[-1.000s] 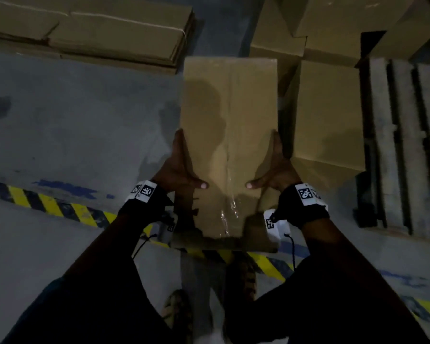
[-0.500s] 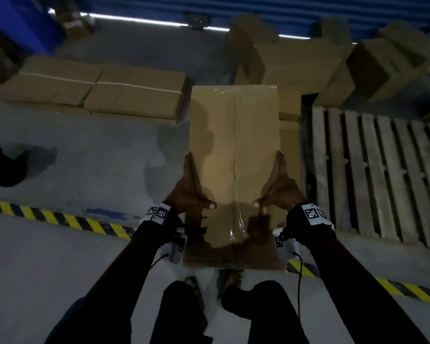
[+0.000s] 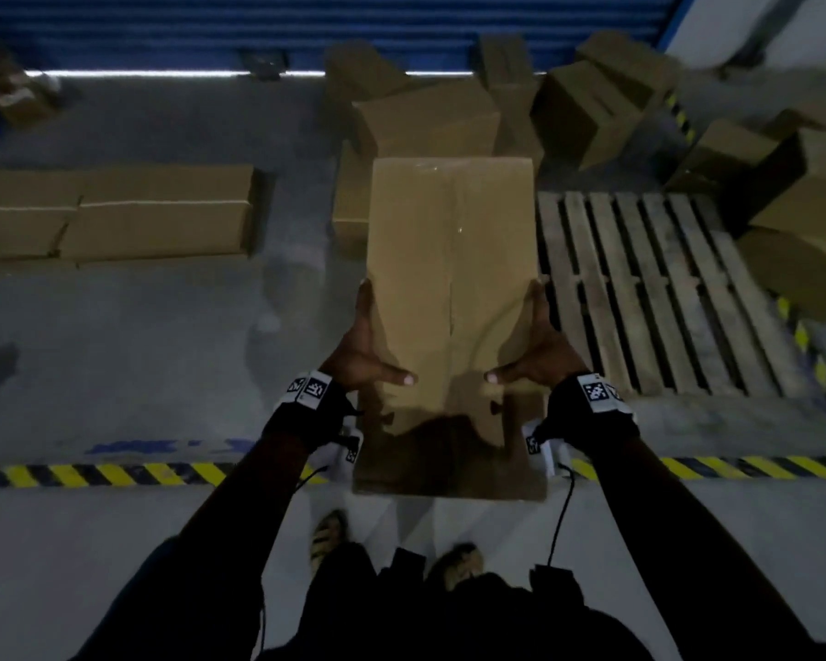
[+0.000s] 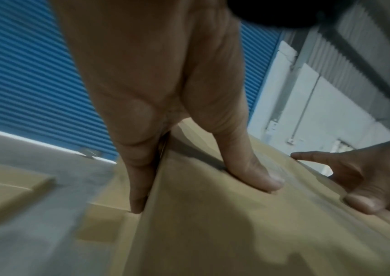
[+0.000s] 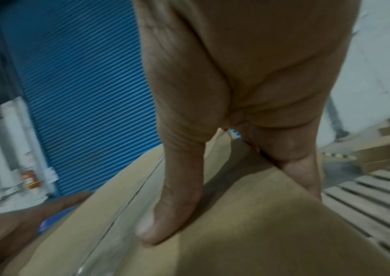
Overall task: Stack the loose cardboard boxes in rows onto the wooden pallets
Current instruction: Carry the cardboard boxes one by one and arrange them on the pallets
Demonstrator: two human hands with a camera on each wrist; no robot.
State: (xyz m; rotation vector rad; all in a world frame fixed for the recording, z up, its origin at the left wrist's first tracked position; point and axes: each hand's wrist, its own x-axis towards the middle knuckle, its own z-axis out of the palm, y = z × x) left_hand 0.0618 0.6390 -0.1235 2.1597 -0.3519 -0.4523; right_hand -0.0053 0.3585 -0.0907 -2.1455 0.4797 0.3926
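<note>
Pallet (image 3: 649,298) now fuller in head view, both hands' grip clamped on box (image 3: 449,279), wrist views show thumbs on top.

A long brown box (image 3: 450,298) with a taped centre seam was held off the floor, its top face level, long axis pointing away from the person. The pallet (image 3: 649,298), bare slatted wood, lay flat on the floor just right of it. Loose boxes (image 3: 430,119) were heaped in disorder beyond the pallet's far edge, some tilted, and more (image 3: 802,202) crowded its right side. Two flat boxes (image 3: 115,212) lay side by side at the left.
</note>
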